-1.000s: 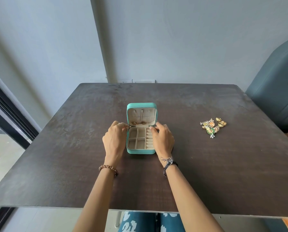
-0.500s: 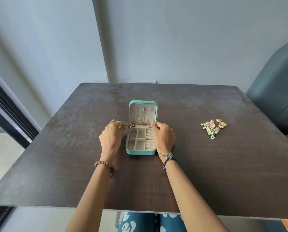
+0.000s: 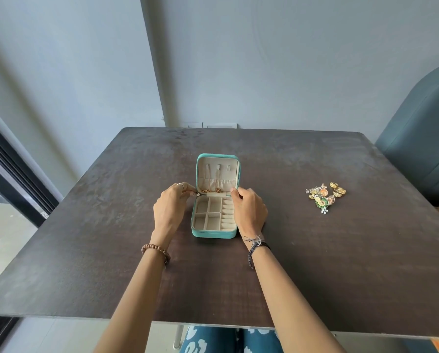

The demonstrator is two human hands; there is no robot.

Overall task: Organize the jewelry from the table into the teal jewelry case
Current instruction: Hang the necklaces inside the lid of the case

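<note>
Left of the teal jewelry case (image 3: 214,220), the left hand (image 3: 169,211) pinches what looks like the zipper pull at the hinge corner, and the case stands open mid-tabletop (image 3: 315,263) with gold chains (image 3: 210,191) already hanging in its lid. Against the case's right side, the right hand (image 3: 250,212) curls at the hinge edge; I cannot tell whether its grip grasps anything. Well right of the case lies the jewelry pile (image 3: 325,196); tugging the case could probably tangle the chains.

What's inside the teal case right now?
Gold chains lie along the lid pocket of the open teal case. The visible beige base compartments look empty; the right hand covers part of the ring rolls.
</note>
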